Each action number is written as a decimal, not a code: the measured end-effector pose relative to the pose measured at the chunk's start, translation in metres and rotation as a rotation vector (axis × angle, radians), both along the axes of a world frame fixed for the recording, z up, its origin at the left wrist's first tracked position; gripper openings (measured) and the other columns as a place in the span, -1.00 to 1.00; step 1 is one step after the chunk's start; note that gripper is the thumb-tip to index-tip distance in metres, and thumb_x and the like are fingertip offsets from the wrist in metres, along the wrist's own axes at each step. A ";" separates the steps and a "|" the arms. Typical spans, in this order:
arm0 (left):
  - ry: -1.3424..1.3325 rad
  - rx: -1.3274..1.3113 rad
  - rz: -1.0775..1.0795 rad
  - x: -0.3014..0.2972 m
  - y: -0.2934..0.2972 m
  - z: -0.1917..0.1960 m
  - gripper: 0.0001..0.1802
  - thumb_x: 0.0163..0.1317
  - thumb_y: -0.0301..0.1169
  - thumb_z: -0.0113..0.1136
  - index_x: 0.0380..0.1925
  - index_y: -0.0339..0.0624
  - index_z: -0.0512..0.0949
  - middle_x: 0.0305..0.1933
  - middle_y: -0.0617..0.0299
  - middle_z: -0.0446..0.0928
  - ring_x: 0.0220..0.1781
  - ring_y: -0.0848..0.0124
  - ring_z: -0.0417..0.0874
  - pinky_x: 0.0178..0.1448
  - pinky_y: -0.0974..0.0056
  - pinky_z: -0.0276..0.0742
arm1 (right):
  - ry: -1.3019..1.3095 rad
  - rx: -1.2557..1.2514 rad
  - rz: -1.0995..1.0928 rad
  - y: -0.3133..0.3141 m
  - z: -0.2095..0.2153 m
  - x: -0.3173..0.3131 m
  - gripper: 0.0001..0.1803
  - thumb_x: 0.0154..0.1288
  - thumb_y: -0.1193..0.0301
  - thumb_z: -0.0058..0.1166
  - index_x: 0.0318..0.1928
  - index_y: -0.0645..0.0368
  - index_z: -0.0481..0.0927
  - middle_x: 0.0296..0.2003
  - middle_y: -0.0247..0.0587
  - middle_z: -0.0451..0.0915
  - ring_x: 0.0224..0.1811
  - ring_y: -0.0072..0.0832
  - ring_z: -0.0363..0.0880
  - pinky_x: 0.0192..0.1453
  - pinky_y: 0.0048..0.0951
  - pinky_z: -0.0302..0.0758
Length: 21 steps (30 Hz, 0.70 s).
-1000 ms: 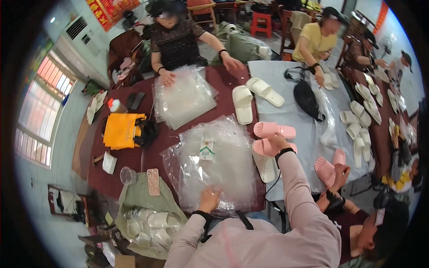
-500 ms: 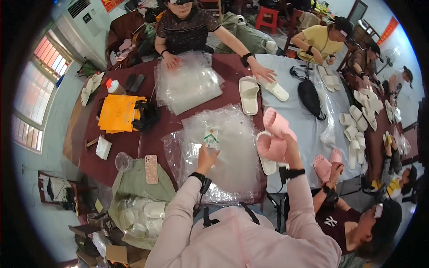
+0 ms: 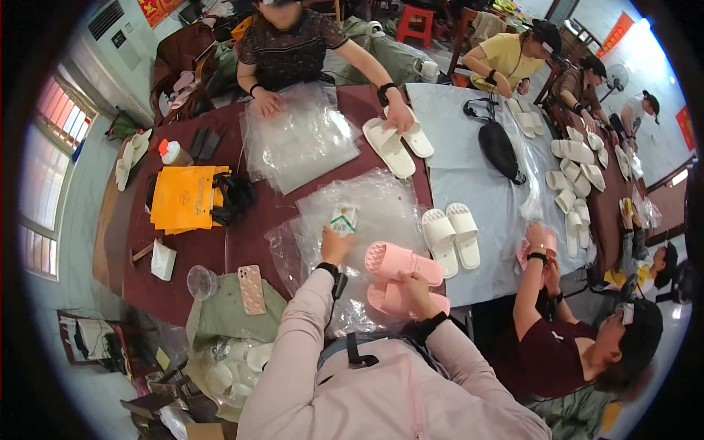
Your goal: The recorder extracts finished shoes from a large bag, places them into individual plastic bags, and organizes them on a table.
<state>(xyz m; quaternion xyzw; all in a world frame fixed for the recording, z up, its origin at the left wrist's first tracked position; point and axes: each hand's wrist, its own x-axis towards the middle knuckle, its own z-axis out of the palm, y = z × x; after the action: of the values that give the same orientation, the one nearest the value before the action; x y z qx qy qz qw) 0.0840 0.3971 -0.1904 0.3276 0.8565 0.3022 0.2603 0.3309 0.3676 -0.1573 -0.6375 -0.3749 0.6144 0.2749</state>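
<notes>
My right hand (image 3: 419,295) grips a pair of pink slippers (image 3: 403,265), held sideways over the near right part of a stack of clear plastic bags (image 3: 374,202). Its fingers wrap over the slippers' edges. My left hand (image 3: 336,246) rests on the bags with fingers stretched, its tips touching the lower edge of a small white and green packet (image 3: 343,218). Just right of the stack, a pair of white slippers (image 3: 451,238) lies on the grey-covered table part. A co-worker's hand (image 3: 400,116) across the table holds another white pair (image 3: 392,143).
Orange bags (image 3: 187,199), a lidded cup (image 3: 174,152), a phone (image 3: 251,290) and a plastic cup (image 3: 202,282) stand to the left. More clear bags (image 3: 297,139) lie opposite. A black pouch (image 3: 502,150) and several white slippers are at right; a person at the right handles pink slippers (image 3: 548,242).
My right hand has brought the pink slippers left and nearer, off the white pair and over the bags. The co-worker opposite has drawn a second white slipper beside the first.
</notes>
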 end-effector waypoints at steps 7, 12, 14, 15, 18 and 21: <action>0.042 0.068 -0.291 -0.069 0.005 0.014 -0.33 -0.18 -0.35 0.30 -0.02 -0.32 0.28 -0.02 -0.15 0.33 0.02 -0.04 0.41 0.08 0.12 0.36 | 0.191 -0.090 -0.197 -0.003 -0.025 0.003 -0.75 0.14 0.33 0.16 -0.40 0.32 0.52 -0.50 -0.33 0.51 -0.49 -0.58 0.43 -0.43 -0.55 0.38; 0.188 0.088 -0.290 -0.092 0.014 0.002 -0.37 -0.20 -0.43 0.28 -0.01 -0.19 0.33 -0.03 -0.08 0.35 0.03 -0.01 0.40 0.09 0.13 0.35 | 0.304 -0.088 -0.249 -0.007 -0.028 0.001 -0.77 0.17 0.40 0.11 -0.31 0.37 0.52 -0.40 -0.23 0.53 -0.42 -0.52 0.48 -0.34 -0.55 0.42; 0.218 0.140 -0.272 -0.099 0.015 -0.002 -0.38 -0.10 -0.50 0.18 0.07 -0.16 0.28 0.10 -0.12 0.27 0.04 -0.08 0.39 0.12 0.09 0.34 | 0.424 -0.128 -0.258 -0.008 -0.025 -0.002 -0.79 0.18 0.48 0.05 -0.24 0.42 0.49 -0.27 -0.12 0.53 -0.32 -0.45 0.51 -0.22 -0.50 0.47; 0.216 0.142 -0.287 -0.094 0.017 -0.002 -0.38 -0.10 -0.50 0.18 0.07 -0.16 0.28 0.10 -0.12 0.27 0.04 -0.08 0.39 0.12 0.09 0.34 | 0.424 -0.124 -0.272 -0.008 -0.024 -0.001 -0.79 0.18 0.48 0.05 -0.24 0.42 0.49 -0.27 -0.12 0.53 -0.32 -0.45 0.51 -0.22 -0.50 0.47; 0.396 0.111 -0.023 -0.068 0.016 0.007 -0.40 -0.02 -0.55 0.04 0.13 -0.14 0.26 0.24 -0.23 0.11 0.06 -0.17 0.35 0.14 0.08 0.31 | 0.486 -0.068 -0.296 -0.011 -0.025 -0.005 -0.78 0.17 0.51 0.03 -0.20 0.42 0.47 -0.26 -0.12 0.52 -0.27 -0.42 0.52 -0.17 -0.47 0.47; 0.644 0.084 -0.251 -0.024 -0.002 0.021 -0.53 0.03 -0.48 0.02 0.04 -0.15 0.35 0.14 -0.24 0.23 0.01 -0.12 0.40 0.06 0.07 0.36 | 0.327 -0.009 -0.256 -0.007 -0.033 -0.003 -0.77 0.18 0.53 -0.01 -0.16 0.41 0.47 -0.24 -0.11 0.52 -0.22 -0.38 0.53 -0.14 -0.45 0.48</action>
<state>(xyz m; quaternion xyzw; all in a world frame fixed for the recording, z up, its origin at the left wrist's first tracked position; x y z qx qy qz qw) 0.0598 0.3951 -0.1697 0.5191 0.8346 0.1841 -0.0018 0.3275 0.3609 -0.1904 -0.5729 -0.2388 0.6713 0.4051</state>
